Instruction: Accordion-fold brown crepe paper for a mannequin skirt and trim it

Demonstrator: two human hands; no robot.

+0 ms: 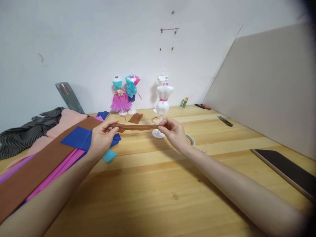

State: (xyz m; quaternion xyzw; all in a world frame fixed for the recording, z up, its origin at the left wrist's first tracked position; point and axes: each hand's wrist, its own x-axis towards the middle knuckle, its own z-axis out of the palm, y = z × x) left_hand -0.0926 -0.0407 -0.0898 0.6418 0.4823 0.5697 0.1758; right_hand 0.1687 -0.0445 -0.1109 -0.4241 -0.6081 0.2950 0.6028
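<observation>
A narrow folded strip of brown crepe paper (138, 127) stretches level between my two hands above the table. My left hand (105, 131) pinches its left end, and my right hand (171, 130) pinches the right end between thumb and fingers. Just behind the strip stands a small white mannequin (163, 107) with pink bands at its neck and waist; the strip and my right hand cover part of its stand. A cut piece of brown crepe paper (135, 118) lies beyond the strip. Blue paper (79, 138) and a small teal piece (110, 156) lie near my left hand.
Long brown (37, 164) and pink (56, 171) sheets are piled at left beside a striped cloth (29, 131). Two dressed mannequins (120, 98) and a flask (69, 97) stand by the wall. A tape roll (190, 140), cutter (225, 121) and tablet (283, 169) lie to the right.
</observation>
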